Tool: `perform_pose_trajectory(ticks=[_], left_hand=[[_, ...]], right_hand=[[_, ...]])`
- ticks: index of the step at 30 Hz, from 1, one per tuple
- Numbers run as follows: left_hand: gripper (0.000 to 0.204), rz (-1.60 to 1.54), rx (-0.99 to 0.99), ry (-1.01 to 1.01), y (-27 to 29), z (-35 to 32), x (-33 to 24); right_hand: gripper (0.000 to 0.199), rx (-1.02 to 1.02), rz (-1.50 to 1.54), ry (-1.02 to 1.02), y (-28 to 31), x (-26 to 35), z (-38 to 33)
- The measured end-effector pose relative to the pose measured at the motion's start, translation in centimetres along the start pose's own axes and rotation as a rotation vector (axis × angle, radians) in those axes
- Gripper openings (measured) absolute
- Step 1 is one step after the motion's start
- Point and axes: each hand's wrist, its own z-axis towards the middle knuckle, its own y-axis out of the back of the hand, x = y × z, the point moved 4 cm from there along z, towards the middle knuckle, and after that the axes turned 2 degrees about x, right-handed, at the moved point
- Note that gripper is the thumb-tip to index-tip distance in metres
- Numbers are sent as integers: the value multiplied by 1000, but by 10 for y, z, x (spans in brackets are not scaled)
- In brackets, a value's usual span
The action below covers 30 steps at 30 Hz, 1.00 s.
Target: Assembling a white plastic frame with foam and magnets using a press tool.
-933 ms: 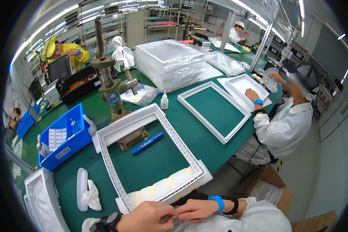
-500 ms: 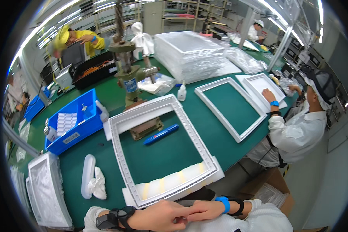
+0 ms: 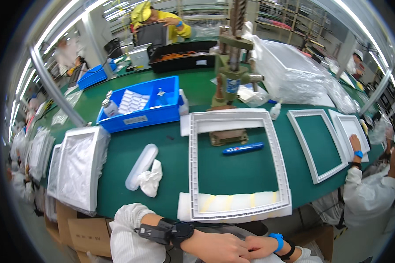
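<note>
Here, at the near edge of the counter (image 3: 175, 160), the hands are together: the left hand (image 3: 218, 247) and the right hand (image 3: 261, 246) meet over the person's lap, fingertips partly hidden, so whether they hold something small I cannot tell. The left wrist wears a black watch (image 3: 182, 234), the right a blue band (image 3: 277, 241).

Just beyond them, a white frame (image 3: 193, 162) lies flat on the counter, its near side over white foam (image 3: 239, 202) with yellow strips. To its left, a crumpled white cloth (image 3: 150, 179) touches a long, pale case (image 3: 141, 164), and plastic-wrapped frames (image 3: 77, 168) are stacked farther left. Inside the white frame's opening are a blue marker (image 3: 243, 148) and, near the far side, a brown metal block (image 3: 228, 137).

Farther back stand a blue bin (image 3: 145, 121) with white packets (image 3: 134, 101) inside, a green press (image 3: 231, 83), and a small white bottle (image 3: 275, 111). Off to the right lies a second white frame (image 3: 302, 147); past it, a co-worker's hand (image 3: 354, 142) touches a white tray (image 3: 347, 123). Behind are a black box (image 3: 180, 65), a plastic-wrapped stack (image 3: 289, 76) and a person in yellow (image 3: 185, 30).
</note>
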Motion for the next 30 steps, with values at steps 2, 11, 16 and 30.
perform_pose_trajectory(ticks=[2,11,16,30], left_hand=[[15,6,7,29,-1,-2,3],[13,-86,184,95,-12,-6,15],[8,-403,-349,594,12,-24,30],[14,-796,-905,1145,173,-76,124]], right_hand=[[15,19,-204,167,3,12,8],[69,178,17,163,-3,35,20],[26,113,333,50,-4,29,21],[25,-214,220,6,61,85,-67]])
